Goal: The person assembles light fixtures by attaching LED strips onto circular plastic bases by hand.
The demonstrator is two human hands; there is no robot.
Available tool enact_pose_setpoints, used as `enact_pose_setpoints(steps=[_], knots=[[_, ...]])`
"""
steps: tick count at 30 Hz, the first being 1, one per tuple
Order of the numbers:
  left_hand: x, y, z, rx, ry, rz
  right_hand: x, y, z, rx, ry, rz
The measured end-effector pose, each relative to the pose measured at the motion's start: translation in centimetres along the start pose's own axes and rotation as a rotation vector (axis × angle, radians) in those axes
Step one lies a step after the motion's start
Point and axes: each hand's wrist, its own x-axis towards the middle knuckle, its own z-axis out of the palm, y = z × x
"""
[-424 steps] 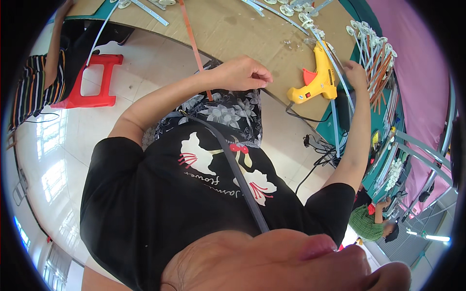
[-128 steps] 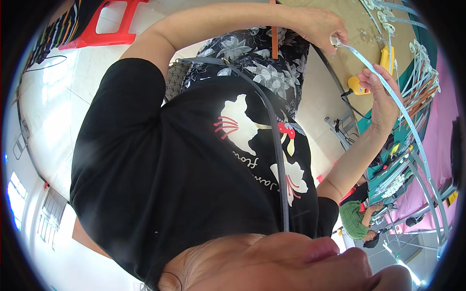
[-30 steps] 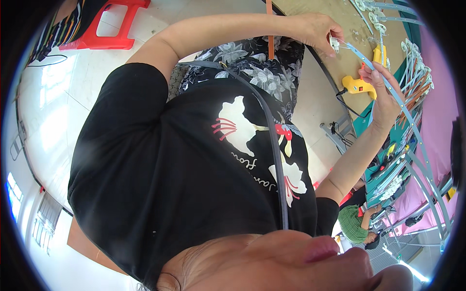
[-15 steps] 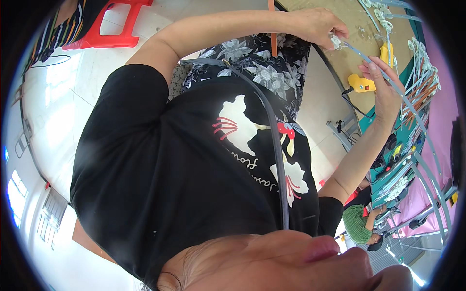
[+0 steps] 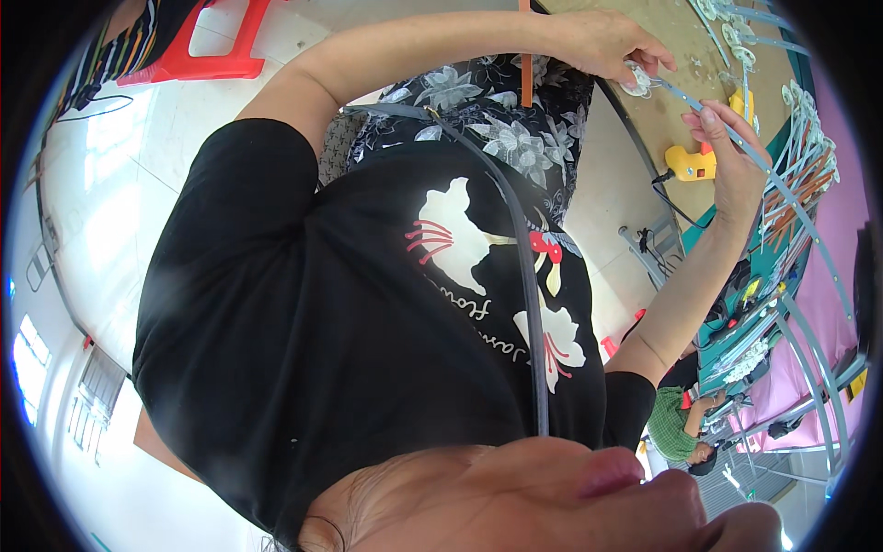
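Observation:
My left hand (image 5: 618,48) is bent over a small white, lacy piece (image 5: 636,81), its fingers curled at the piece. That piece sits at the near end of a long, thin, light blue-grey strip (image 5: 782,191). My right hand (image 5: 736,152) pinches the strip a short way from the white piece, between thumb and fingers. From there the strip runs past my right hand in a bend toward the right rim. Close by my right hand lies a yellow corded tool with a red switch, shaped like a glue gun (image 5: 690,164).
A tan tabletop (image 5: 635,115) carries more white pieces on strips (image 5: 740,41) at its far side. Right of my hand lies a bundle of white-tipped strips (image 5: 805,156). A red stool (image 5: 241,41) stands at left. Farther off, a person in green (image 5: 676,428) sits at a table.
Both hands stay close to where they were, with the strip between them. My left fingers have shifted slightly right and reach out more over the white piece.

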Motion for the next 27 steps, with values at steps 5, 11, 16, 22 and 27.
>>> enact_pose_setpoints(steps=[5, 11, 16, 22, 27], knots=[[0.2, 0.5, -0.6, 0.033, -0.042, -0.088, -0.1, -0.2, 0.1, 0.021, 0.021, -0.001], [0.0, 0.1, 0.0, -0.048, 0.070, -0.167, -0.1, -0.1, 0.1, 0.022, -0.014, -0.008], [-0.3, 0.1, 0.1, -0.038, 0.116, -0.092, -0.1, 0.2, 0.1, 0.010, -0.037, 0.043], [-0.5, 0.8, 0.2, -0.035, 0.139, -0.139, 0.1, 0.3, 1.1, 0.028, -0.020, 0.020], [-0.7, 0.4, 0.0, -0.021, 0.137, -0.084, 0.2, 1.3, 2.8, -0.059, -0.054, -0.032]])
